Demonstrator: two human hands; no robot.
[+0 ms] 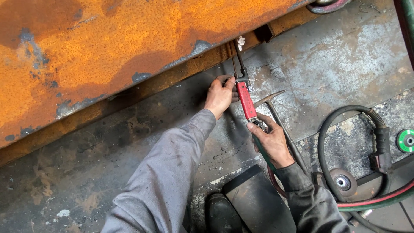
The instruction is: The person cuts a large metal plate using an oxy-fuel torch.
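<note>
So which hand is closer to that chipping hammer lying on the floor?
The right. The right hand grips the red torch's rear end, right beside the chipping hammer's shaft. The left hand is on the torch's far side, toward the rusty plate.

No packages, signs or screens show here. The only label-like thing is the round green face of a small disc (406,140) at the far right edge, lying flat on the steel floor (345,64) just beside the black hose; it has a pale centre ring, and any print on it is too small to make out.
</note>
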